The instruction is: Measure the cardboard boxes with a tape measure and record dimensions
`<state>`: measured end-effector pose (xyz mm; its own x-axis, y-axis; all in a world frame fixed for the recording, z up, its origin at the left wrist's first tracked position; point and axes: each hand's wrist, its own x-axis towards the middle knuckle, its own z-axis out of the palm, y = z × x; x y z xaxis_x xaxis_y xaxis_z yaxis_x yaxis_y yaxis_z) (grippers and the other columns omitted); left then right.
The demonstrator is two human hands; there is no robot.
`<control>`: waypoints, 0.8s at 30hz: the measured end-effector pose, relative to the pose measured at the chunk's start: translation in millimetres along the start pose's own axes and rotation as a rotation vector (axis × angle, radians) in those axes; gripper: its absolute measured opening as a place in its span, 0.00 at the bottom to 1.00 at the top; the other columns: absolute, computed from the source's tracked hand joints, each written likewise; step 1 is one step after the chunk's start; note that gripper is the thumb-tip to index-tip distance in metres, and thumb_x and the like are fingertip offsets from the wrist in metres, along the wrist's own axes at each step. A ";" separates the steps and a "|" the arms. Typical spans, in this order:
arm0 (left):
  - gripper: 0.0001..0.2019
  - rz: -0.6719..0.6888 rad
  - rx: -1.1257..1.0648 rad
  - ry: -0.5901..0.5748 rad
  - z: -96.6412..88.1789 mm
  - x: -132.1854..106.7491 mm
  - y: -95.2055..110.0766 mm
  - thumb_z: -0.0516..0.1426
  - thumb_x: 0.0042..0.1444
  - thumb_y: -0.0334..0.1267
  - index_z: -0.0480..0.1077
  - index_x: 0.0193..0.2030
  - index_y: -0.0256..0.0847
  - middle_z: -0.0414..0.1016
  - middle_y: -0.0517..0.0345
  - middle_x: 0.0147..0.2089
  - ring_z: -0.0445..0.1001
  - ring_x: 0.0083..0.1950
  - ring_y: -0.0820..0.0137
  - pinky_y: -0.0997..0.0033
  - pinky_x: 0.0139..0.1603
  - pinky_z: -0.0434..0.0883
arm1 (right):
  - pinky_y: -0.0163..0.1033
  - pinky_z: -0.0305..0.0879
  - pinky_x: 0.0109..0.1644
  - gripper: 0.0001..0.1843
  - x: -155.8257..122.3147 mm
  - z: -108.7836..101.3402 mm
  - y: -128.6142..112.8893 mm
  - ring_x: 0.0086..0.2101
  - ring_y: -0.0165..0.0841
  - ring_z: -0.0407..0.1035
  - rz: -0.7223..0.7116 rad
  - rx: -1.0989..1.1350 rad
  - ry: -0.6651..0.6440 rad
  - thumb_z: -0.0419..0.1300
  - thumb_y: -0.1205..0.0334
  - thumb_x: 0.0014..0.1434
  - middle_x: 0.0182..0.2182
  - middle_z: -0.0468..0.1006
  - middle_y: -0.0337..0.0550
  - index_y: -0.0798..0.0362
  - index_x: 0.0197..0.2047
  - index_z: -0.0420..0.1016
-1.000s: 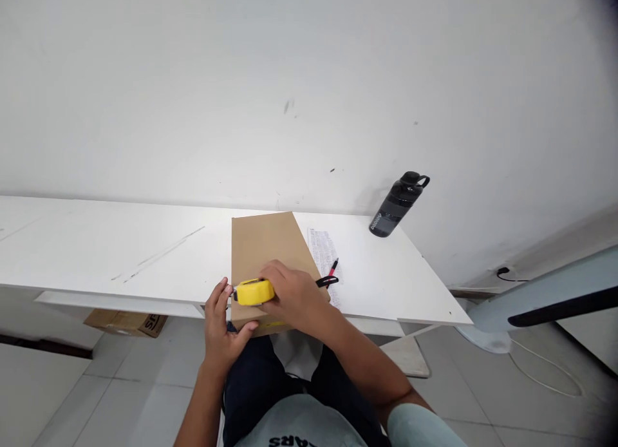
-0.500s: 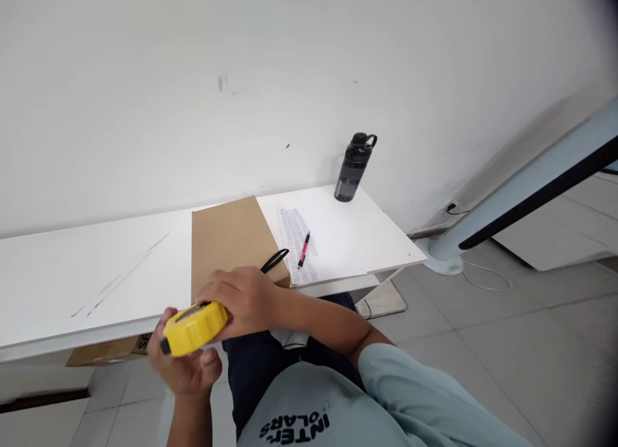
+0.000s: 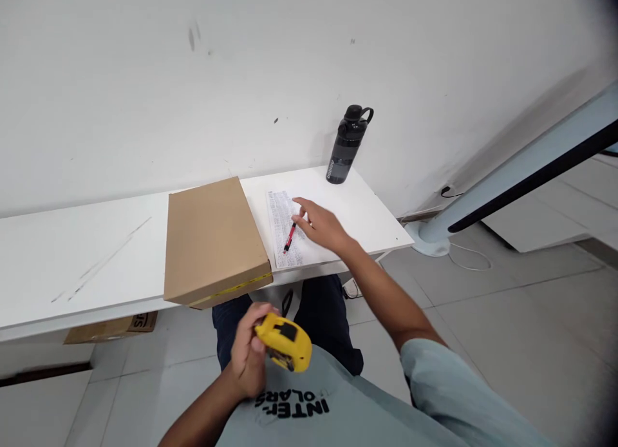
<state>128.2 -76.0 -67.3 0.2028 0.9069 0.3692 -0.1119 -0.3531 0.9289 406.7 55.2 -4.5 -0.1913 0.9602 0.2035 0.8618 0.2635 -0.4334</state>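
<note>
My left hand (image 3: pixel 248 353) is closed around a yellow tape measure (image 3: pixel 284 342), held low in front of my shirt, near the bench's front edge. Over the sheet of paper (image 3: pixel 284 241), which is covered in handwriting, my right hand (image 3: pixel 322 225) reaches with thumb and index finger apart. Just under its fingertips lies the upper end of a red and black pen (image 3: pixel 290 237). To the left of the paper sits a closed cardboard box (image 3: pixel 212 234); its front side bears a yellow strip and juts over the bench edge.
A dark water bottle (image 3: pixel 346 147) stands at the back of the white bench (image 3: pixel 111 241), against the wall. Another cardboard box (image 3: pixel 113 328) is below the bench at left. A pale blue column (image 3: pixel 521 183) rises from the floor at right.
My hands have parted. The left has carried the tape measure right and toward my body; the right has let go of it and moved over to the pen. More of the box now shows.
</note>
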 end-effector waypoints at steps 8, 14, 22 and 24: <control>0.30 -0.146 0.263 -0.411 51.1 41.7 -29.1 0.43 0.70 0.60 0.75 0.55 0.39 0.80 0.49 0.42 0.76 0.39 0.67 0.68 0.41 0.72 | 0.40 0.60 0.39 0.16 40.6 38.9 63.8 0.38 0.41 0.75 -0.025 -0.006 -0.155 0.56 0.66 0.65 0.45 0.81 0.51 0.50 0.54 0.77; 0.27 0.036 0.393 -0.533 45.9 88.9 -38.9 0.45 0.68 0.60 0.75 0.44 0.41 0.77 0.54 0.33 0.72 0.34 0.67 0.64 0.44 0.69 | 0.42 0.66 0.35 0.17 19.4 47.2 61.1 0.27 0.36 0.73 0.109 0.389 0.112 0.40 0.55 0.72 0.35 0.79 0.44 0.50 0.55 0.62; 0.20 0.132 0.549 -0.666 52.3 141.5 -60.2 0.48 0.66 0.54 0.73 0.44 0.42 0.78 0.57 0.33 0.72 0.34 0.67 0.58 0.51 0.63 | 0.36 0.58 0.28 0.20 -5.4 53.9 61.8 0.22 0.29 0.59 0.209 0.770 0.185 0.52 0.38 0.65 0.22 0.62 0.29 0.46 0.36 0.60; 0.18 0.112 0.573 -0.701 52.8 144.5 -62.7 0.50 0.66 0.53 0.73 0.44 0.42 0.77 0.59 0.32 0.72 0.34 0.67 0.59 0.50 0.62 | 0.37 0.57 0.28 0.25 -6.2 51.6 61.0 0.22 0.30 0.58 0.219 0.804 0.150 0.46 0.35 0.67 0.21 0.63 0.31 0.48 0.35 0.64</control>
<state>215.9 65.0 -70.6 0.7859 0.5789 0.2174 0.2958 -0.6606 0.6900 436.2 70.1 -77.5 0.0544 0.9897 0.1324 0.2651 0.1135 -0.9575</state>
